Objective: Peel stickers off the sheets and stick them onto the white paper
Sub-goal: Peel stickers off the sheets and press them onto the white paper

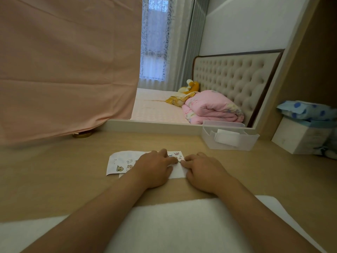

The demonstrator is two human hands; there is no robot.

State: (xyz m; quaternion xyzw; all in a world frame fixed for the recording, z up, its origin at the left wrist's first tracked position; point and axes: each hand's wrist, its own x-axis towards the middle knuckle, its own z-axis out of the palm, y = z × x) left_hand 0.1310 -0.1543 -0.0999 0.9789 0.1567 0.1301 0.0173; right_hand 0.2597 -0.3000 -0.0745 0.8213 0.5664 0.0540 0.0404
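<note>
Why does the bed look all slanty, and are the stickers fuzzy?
Head view: the wide lens tilts and bends the bed; soft daylight comes through the window, with no glare; the stickers look small and slightly soft.

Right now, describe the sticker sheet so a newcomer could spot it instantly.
Start at the wooden desk below the hanging pink cloth. Mid-desk, the sticker sheet lies flat, partly under the left hand; unlike the plain white paper next to it, it carries small cartoon animals.

desk [54, 170] | sticker sheet [124, 161] | white paper [177, 173] | clear bin [211, 143] | white box [299, 139]
</note>
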